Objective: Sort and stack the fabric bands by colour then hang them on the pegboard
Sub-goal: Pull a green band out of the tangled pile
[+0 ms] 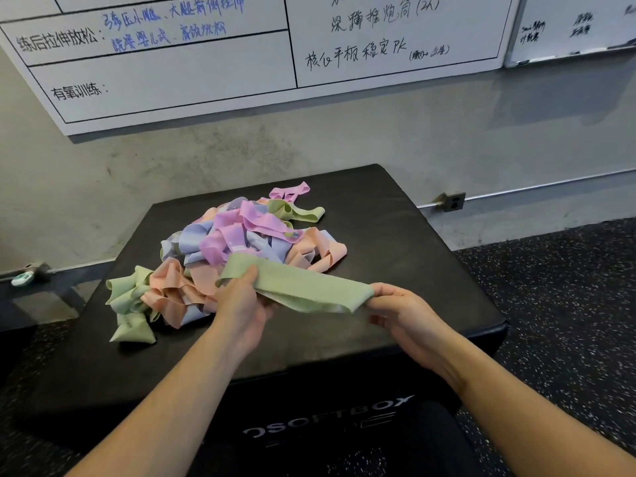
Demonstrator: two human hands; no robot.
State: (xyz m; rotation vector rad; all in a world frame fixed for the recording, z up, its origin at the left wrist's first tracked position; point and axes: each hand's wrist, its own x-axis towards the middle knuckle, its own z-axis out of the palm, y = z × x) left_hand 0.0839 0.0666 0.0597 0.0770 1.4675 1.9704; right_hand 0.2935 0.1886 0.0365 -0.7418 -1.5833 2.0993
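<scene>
A green fabric band is stretched flat between my two hands, just above the black soft box. My left hand grips its left end, thumb on top. My right hand pinches its right end. Behind them lies a tangled pile of bands in pink, blue, peach and green. More green bands trail off the pile's left side, and a peach band loops out on the right. No pegboard is in view.
A whiteboard with writing leans on the concrete wall behind the box. A second whiteboard stands at the upper right. Speckled rubber floor surrounds the box. A wall socket sits low on the right.
</scene>
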